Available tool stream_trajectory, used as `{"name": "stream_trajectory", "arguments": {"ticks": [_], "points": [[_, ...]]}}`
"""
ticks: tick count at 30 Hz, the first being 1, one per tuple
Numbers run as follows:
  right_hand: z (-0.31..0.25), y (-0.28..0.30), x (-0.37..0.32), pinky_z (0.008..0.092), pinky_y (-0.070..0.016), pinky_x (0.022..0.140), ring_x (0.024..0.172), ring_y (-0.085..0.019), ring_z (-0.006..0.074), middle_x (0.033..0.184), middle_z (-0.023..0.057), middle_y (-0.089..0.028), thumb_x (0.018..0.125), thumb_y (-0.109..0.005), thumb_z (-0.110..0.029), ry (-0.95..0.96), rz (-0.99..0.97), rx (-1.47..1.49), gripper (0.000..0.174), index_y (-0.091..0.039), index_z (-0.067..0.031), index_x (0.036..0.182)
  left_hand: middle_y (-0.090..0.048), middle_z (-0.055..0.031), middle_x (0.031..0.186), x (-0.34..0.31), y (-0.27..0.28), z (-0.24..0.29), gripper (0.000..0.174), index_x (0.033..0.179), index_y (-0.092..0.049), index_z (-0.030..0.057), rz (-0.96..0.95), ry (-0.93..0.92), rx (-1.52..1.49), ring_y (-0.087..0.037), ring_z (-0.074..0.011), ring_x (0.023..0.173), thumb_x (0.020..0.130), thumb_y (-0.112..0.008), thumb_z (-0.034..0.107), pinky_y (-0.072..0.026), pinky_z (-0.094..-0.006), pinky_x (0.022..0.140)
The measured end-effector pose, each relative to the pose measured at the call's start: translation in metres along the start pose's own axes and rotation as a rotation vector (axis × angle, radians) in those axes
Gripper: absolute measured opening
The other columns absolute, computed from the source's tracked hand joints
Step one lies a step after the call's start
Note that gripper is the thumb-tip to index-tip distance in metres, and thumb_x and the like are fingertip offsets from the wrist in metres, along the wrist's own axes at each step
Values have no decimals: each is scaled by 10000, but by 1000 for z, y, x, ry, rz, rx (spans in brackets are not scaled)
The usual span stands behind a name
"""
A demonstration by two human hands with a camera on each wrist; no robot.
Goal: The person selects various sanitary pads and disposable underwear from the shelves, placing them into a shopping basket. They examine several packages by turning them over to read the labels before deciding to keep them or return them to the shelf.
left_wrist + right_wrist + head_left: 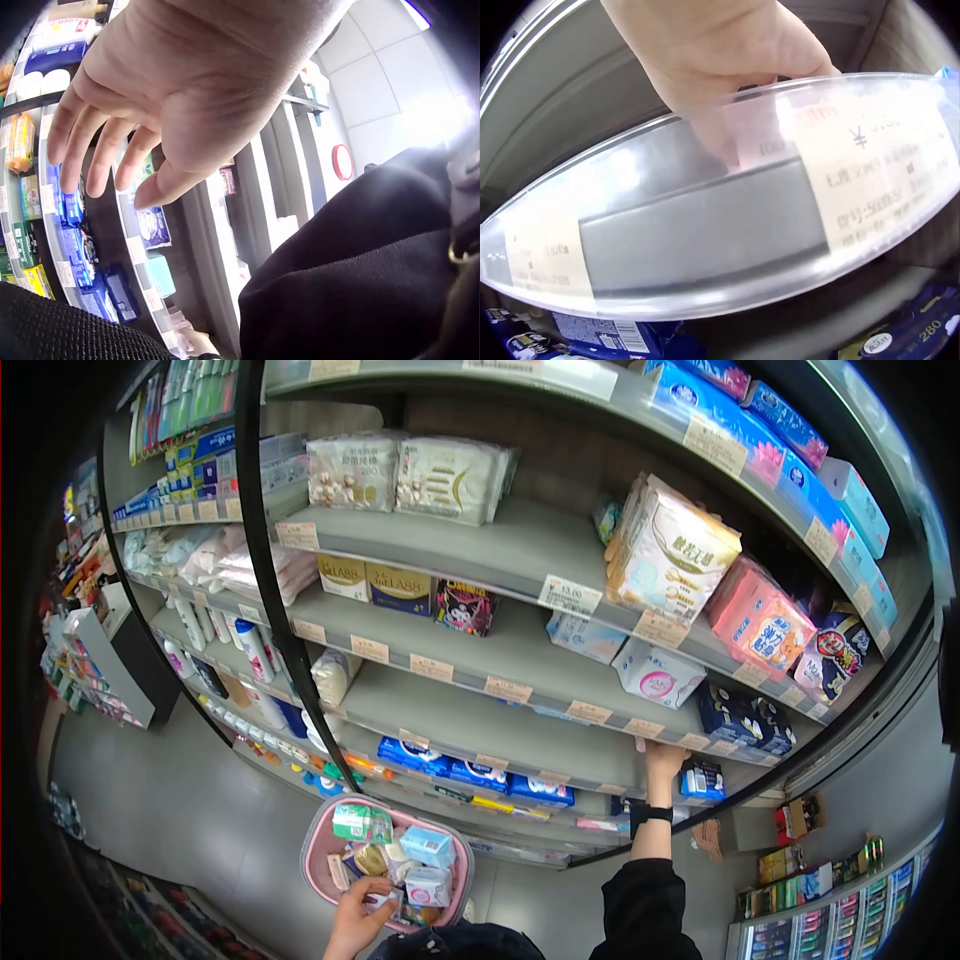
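Observation:
My right hand (664,762) reaches over the front edge of a lower shelf. In the right wrist view, the right hand (727,60) has its thumb behind the clear price strip (697,225), against a small pink pack (761,139). The strip blurs the pack and the other fingers are mostly hidden. My left hand (362,912) hovers over a pink basket (312,850); in its wrist view the left hand (172,97) has loosely bent fingers and holds nothing. Inside the basket lie a green pack (362,823), a light-blue pack (428,847) and several others.
White packs (450,480) and a cream pack (672,550) stand on an upper shelf. Dark-blue packs (730,715) sit just right of my right hand. Blue packs (480,772) lie lower down. A black upright post (275,570) divides the shelving. Grey floor (170,810) extends left.

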State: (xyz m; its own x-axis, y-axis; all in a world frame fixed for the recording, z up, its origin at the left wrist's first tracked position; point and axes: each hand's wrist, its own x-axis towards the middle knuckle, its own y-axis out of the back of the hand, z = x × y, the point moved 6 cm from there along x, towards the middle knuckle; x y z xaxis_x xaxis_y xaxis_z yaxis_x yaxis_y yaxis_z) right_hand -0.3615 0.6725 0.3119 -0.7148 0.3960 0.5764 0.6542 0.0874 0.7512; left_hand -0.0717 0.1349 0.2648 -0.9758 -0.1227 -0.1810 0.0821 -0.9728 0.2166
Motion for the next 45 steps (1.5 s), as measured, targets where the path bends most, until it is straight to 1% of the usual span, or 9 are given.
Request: {"name": "stream_trajectory", "arguments": {"ticks": [5, 8, 10, 16, 17, 28, 30, 40, 45], "points": [[10, -10, -2, 587, -253, 1066, 1228, -474, 398, 1274, 149, -578, 728, -707, -449, 38, 6, -31, 609, -594, -117, 1226, -672, -37, 949, 15, 14, -36, 275, 1055, -619, 32, 26, 4, 5, -632, -124, 886, 794, -703, 59, -479, -258, 741], [-18, 24, -28, 560, -235, 1093, 1318, -281, 513, 1433, 307, -335, 783, -710, -320, -233, 64, -57, 773, -369, 13, 1391, -673, -44, 935, 26, 26, -65, 292, 1046, -625, 28, 66, 44, 69, -636, -139, 874, 778, -724, 90, -486, -272, 731], [-30, 26, -45, 559, -231, 1097, 1308, -251, 556, 1460, 341, -257, 801, -699, -268, 22, 232, 32, 812, -276, 30, 1426, -673, -58, 923, 37, 32, -99, 331, 1037, -630, 21, 97, 22, 116, -640, -165, 851, 749, -750, 133, -498, -301, 726], [-104, 18, -88, 513, -340, 1010, 1181, -417, 456, 1213, 270, -484, 813, -635, -164, 164, 144, 286, 367, -550, 34, 1109, -552, -268, 1184, 54, 34, -206, 555, 1112, -594, 29, 183, 30, 658, -543, -380, 1109, 656, -809, 260, -470, -429, 913], [-109, 19, -87, 502, -367, 979, 1126, -458, 437, 1137, 244, -526, 805, -620, -140, 179, 167, 274, 283, -580, 27, 1030, -384, -345, 1344, 61, 31, -248, 866, 1264, -468, -9, 89, 125, 860, -401, -472, 1252, 581, -853, 358, -423, -451, 999], [-108, 17, -84, 482, -434, 839, 954, -519, 398, 988, 172, -582, 734, -577, -94, 182, 153, 245, 195, -627, -38, 914, -554, -199, 1291, 42, 8, -341, 570, 1247, -587, 63, -78, 149, 981, -386, -391, 1307, 776, -729, 351, -252, -571, 1088], [-107, 17, -83, 475, -441, 826, 937, -529, 382, 968, 156, -594, 735, -577, -97, 174, 153, 282, 195, -629, -43, 915, -281, -211, 1518, 50, 7, -371, 918, 1445, -385, 127, -140, 276, 809, -69, -515, 1399, 694, -760, 499, -10, -663, 1104], [-102, 13, -85, 440, -456, 812, 915, -552, 336, 948, 121, -615, 753, -614, -134, 146, 142, 289, 156, -643, -80, 897, -147, -251, 1548, 67, -12, -396, 933, 1531, -101, 151, -173, 244, 826, -97, -533, 1391, 794, -605, 422, -116, -658, 1095], [-102, 13, -86, 430, -464, 791, 888, -560, 324, 900, 103, -629, 751, -614, -128, 148, 156, 293, 132, -649, -80, 869, -428, -237, 1402, 75, -38, -390, 806, 1471, -269, 72, -322, 103, 1033, -466, -419, 1236, 813, -614, 385, -403, -556, 969]]}}
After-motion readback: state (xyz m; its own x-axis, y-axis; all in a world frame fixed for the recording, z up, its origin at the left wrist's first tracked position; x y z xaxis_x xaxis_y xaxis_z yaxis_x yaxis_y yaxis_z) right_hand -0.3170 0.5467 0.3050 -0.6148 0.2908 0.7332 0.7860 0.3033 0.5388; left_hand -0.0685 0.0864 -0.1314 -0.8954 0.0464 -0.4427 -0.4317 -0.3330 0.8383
